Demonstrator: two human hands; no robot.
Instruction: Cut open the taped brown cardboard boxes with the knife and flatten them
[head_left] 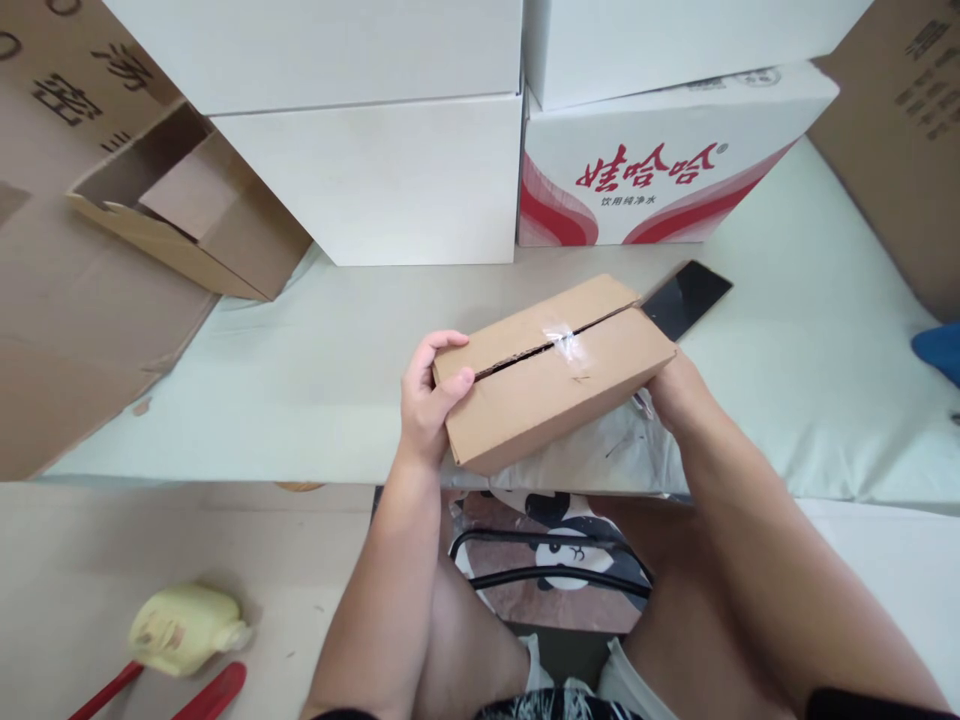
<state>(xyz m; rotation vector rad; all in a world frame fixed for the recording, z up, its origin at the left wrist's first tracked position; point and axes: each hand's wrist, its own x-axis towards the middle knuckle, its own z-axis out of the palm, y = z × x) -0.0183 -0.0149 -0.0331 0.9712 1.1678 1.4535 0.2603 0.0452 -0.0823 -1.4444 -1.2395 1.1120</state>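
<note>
A closed brown cardboard box (525, 410) is held tilted over the front part of the table. Clear tape crosses the middle of its top seam, and a narrow dark gap runs along the flaps. My left hand (431, 395) grips the box's left end, thumb on top and fingers around the far corner. At the right end, my right hand (671, 390) supports the box from the side and below, its fingers mostly hidden by the cardboard. A dark flat phone-like object (688, 298) lies just beyond the box's right end.
White boxes (375, 185) stand stacked at the back of the pale-covered table (315, 400), beside a red-and-white printed carton (652, 180). An open cardboard box (202, 220) is at left. A yellow bottle (184, 628) lies on the floor at lower left.
</note>
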